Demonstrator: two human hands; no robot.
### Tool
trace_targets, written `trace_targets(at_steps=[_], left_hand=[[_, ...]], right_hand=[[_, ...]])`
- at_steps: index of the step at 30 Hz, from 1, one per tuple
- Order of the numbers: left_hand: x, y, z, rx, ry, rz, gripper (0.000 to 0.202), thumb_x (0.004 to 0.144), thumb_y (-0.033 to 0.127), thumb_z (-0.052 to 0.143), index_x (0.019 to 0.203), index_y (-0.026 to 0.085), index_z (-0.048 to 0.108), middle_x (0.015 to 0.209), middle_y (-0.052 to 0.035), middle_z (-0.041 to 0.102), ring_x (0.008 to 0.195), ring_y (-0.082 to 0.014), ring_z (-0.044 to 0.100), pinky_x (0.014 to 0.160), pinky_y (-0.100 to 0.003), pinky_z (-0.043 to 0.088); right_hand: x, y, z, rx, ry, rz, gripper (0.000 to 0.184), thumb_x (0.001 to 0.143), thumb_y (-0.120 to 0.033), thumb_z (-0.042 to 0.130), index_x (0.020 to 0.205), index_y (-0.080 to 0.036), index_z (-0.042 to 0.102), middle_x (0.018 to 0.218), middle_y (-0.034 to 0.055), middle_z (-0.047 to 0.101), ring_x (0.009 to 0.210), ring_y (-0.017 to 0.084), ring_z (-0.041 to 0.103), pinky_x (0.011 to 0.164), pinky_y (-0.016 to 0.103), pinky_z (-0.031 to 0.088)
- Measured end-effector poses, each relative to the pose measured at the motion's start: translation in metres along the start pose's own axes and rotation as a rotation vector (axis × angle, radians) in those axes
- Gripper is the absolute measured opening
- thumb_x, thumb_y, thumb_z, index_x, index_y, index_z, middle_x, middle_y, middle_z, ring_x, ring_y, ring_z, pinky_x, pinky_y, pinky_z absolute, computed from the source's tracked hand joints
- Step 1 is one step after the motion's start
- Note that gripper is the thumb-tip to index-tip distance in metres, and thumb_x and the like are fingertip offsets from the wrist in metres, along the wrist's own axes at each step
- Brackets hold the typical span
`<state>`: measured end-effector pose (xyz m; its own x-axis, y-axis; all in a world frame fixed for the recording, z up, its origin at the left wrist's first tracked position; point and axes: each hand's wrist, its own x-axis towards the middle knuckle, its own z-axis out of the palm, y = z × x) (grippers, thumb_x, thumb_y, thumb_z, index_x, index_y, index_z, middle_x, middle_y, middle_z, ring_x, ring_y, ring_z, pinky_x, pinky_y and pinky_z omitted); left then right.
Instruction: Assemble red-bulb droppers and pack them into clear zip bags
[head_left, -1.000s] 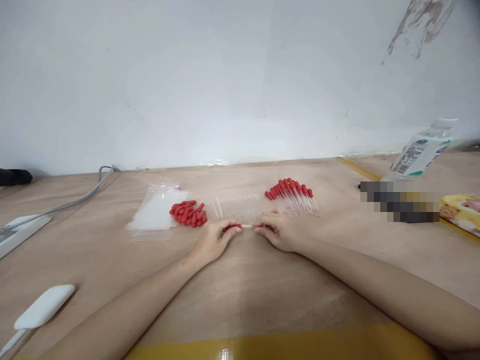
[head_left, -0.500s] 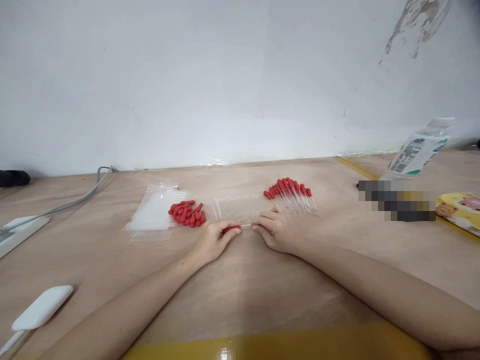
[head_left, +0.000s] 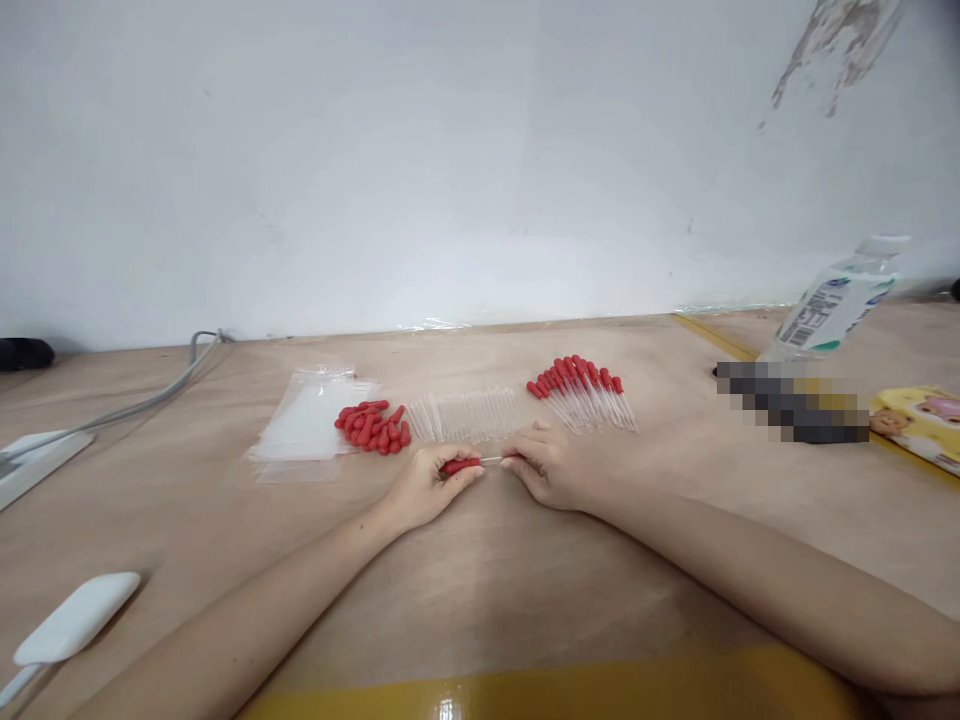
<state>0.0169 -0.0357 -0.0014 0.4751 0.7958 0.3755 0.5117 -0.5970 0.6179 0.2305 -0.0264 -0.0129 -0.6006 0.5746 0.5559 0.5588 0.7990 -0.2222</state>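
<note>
My left hand is closed around a red rubber dropper bulb, with thumb and fingers on either side of it. A thin clear dropper tube runs from the bulb's right end into the pinched fingers of my right hand. Just beyond my hands lies a row of clear tubes. A pile of loose red bulbs sits left of that row. To the right, several droppers with red bulbs fitted on them lie fanned out side by side.
Clear plastic bags lie stacked at the left. A grey cable, a power strip and a white charger are farther left. At the right are a plastic bottle, a blurred dark object and a yellow printed packet.
Both hands have shifted very slightly toward me, with the bulb and tube between them. The loose bulbs, tubes and fitted droppers lie as before.
</note>
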Motion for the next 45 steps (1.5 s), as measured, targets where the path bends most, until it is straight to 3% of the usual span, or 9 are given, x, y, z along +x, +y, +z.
trace_targets(at_steps=[7,11,16,21,25,30,33,40,45], left_hand=[[-0.002,0.001,0.003,0.024,-0.029,0.041,0.016,0.083,0.027,0.055,0.084,0.015,0.066,0.073,-0.0009,0.067,0.063,-0.0118,0.058,0.059,-0.021,0.045],[-0.003,0.000,0.002,0.049,-0.024,0.051,0.018,0.083,0.029,0.054,0.085,0.016,0.066,0.073,-0.0012,0.068,0.063,-0.0123,0.059,0.058,-0.021,0.045],[-0.001,-0.005,0.000,0.085,-0.020,0.106,0.021,0.085,0.030,0.052,0.093,0.018,0.067,0.082,-0.0035,0.070,0.069,-0.0147,0.063,0.065,-0.025,0.048],[0.001,-0.011,-0.001,0.132,0.104,0.114,0.023,0.082,0.031,0.058,0.102,0.019,0.063,0.091,-0.0053,0.070,0.078,-0.0169,0.064,0.070,-0.028,0.051],[-0.003,-0.011,-0.003,0.192,0.208,0.098,0.034,0.082,0.030,0.059,0.114,0.018,0.055,0.102,-0.0076,0.066,0.086,-0.0179,0.063,0.076,-0.032,0.052],[-0.005,-0.002,-0.009,0.167,-0.127,0.237,0.033,0.084,0.031,0.056,0.114,0.019,0.059,0.116,-0.0093,0.061,0.109,-0.0209,0.056,0.092,-0.036,0.046],[-0.002,0.000,-0.011,0.156,-0.276,0.278,0.035,0.085,0.030,0.054,0.118,0.018,0.057,0.124,-0.0111,0.055,0.118,-0.0222,0.049,0.099,-0.041,0.040],[-0.001,-0.001,-0.010,0.120,-0.280,0.278,0.035,0.086,0.026,0.053,0.120,0.021,0.056,0.125,-0.0102,0.055,0.120,-0.0221,0.048,0.100,-0.044,0.039],[-0.002,-0.001,-0.009,0.099,-0.264,0.260,0.033,0.086,0.026,0.053,0.118,0.021,0.058,0.123,-0.0098,0.056,0.118,-0.0217,0.049,0.100,-0.043,0.040]], right_hand=[[0.006,-0.008,0.003,-0.017,-0.046,-0.054,0.028,0.090,-0.022,0.036,0.073,-0.015,0.057,0.065,0.0035,0.060,0.059,0.012,0.048,0.066,0.028,0.034],[0.010,-0.012,0.002,0.001,-0.123,0.014,0.028,0.090,-0.022,0.037,0.070,-0.016,0.056,0.064,0.0028,0.061,0.059,0.012,0.049,0.069,0.028,0.035],[0.016,-0.017,-0.003,0.118,-0.247,0.164,0.030,0.091,-0.024,0.035,0.070,-0.017,0.055,0.065,0.0012,0.060,0.057,0.011,0.049,0.056,0.023,0.034],[0.025,-0.017,-0.027,0.164,-0.353,0.245,0.019,0.086,-0.021,0.044,0.077,-0.017,0.060,0.073,0.0028,0.064,0.061,0.011,0.053,0.056,0.022,0.035],[0.029,0.005,-0.053,0.190,-0.352,0.467,0.018,0.081,-0.021,0.047,0.069,-0.016,0.061,0.066,0.0019,0.065,0.059,0.012,0.055,0.055,0.022,0.037],[0.025,0.046,-0.057,-0.091,-0.030,0.854,0.026,0.078,-0.033,0.047,0.061,-0.018,0.060,0.065,0.0025,0.064,0.063,0.015,0.058,0.056,0.025,0.037],[0.021,0.057,-0.045,-0.285,-0.028,0.905,0.030,0.078,-0.036,0.046,0.058,-0.019,0.059,0.064,0.0036,0.063,0.064,0.018,0.058,0.058,0.027,0.036],[0.020,0.055,-0.035,-0.445,-0.071,0.905,0.038,0.082,-0.045,0.041,0.066,-0.018,0.061,0.072,0.0071,0.064,0.070,0.021,0.059,0.060,0.030,0.035],[0.025,0.037,-0.032,-0.409,-0.061,0.780,0.036,0.082,-0.048,0.043,0.070,-0.019,0.062,0.071,0.0052,0.065,0.071,0.020,0.059,0.058,0.028,0.034]])
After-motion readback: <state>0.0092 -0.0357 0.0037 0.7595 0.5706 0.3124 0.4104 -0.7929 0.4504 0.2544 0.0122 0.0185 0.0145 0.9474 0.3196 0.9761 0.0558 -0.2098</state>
